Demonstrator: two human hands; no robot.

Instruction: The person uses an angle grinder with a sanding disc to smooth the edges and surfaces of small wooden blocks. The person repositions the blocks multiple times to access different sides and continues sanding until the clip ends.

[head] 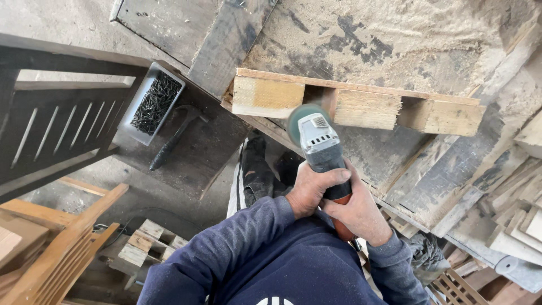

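- Sawdust coats the worktop (395,45), which carries a pale wooden frame (361,104) lying along its near edge, with 3 blocks under a thin top slat
- Both hands clamp a grinder (320,148): the left hand (311,189) wraps its grey body, the right hand (358,213) closes on the orange rear handle, each grip tight around the tool
- Its disc (299,121) sits at the gap between the left and middle blocks, touching or just off the wood; I cannot tell which
- Risk: the disc could catch a block edge in that narrow gap and kick the grinder back toward the body, which is close behind it
- Risk: nothing visible pins the frame, so pressure may slide it or tip it off the edge
- Risk: the left thumb lies near the vents, close behind the disc, and could slip forward
- Risk: dust could fly up toward the face
- Tray of dark nails (153,103) and a hammer (176,137) lie well apart at left, out of the way
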